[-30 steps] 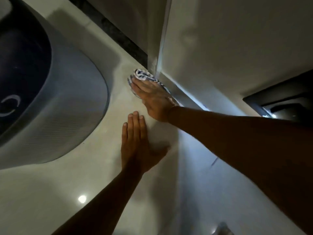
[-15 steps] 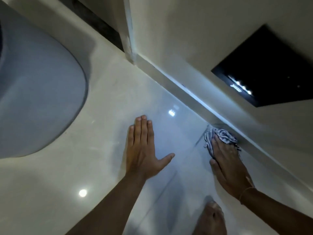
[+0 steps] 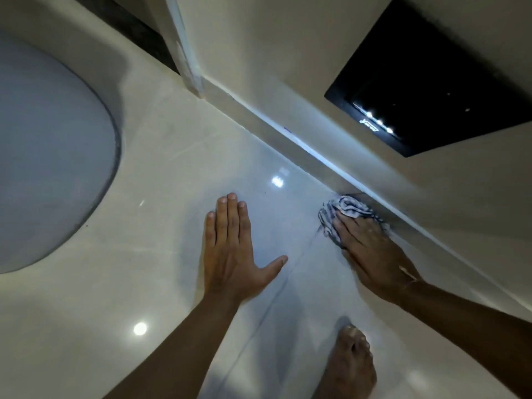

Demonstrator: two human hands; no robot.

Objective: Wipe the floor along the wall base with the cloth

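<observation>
A crumpled blue-and-white striped cloth [image 3: 344, 210] lies on the glossy pale tiled floor [image 3: 178, 174], pushed against the wall base [image 3: 313, 156] that runs diagonally from upper middle to lower right. My right hand [image 3: 371, 254] presses flat on the cloth, fingers pointing toward the skirting; part of the cloth is hidden under the palm. My left hand [image 3: 233, 249] rests flat on the floor to the left of it, fingers together, thumb spread, holding nothing.
A large rounded grey object [image 3: 49, 156] fills the left side. A black panel with small lights [image 3: 431, 90] is set in the wall above the skirting. A door-frame corner [image 3: 187, 67] stands at the top. My bare foot [image 3: 351, 361] is at the bottom right.
My right hand has slid the cloth along the wall base from the door-frame corner toward the lower right. The left hand has stayed planted on the floor. The view has shifted right.
</observation>
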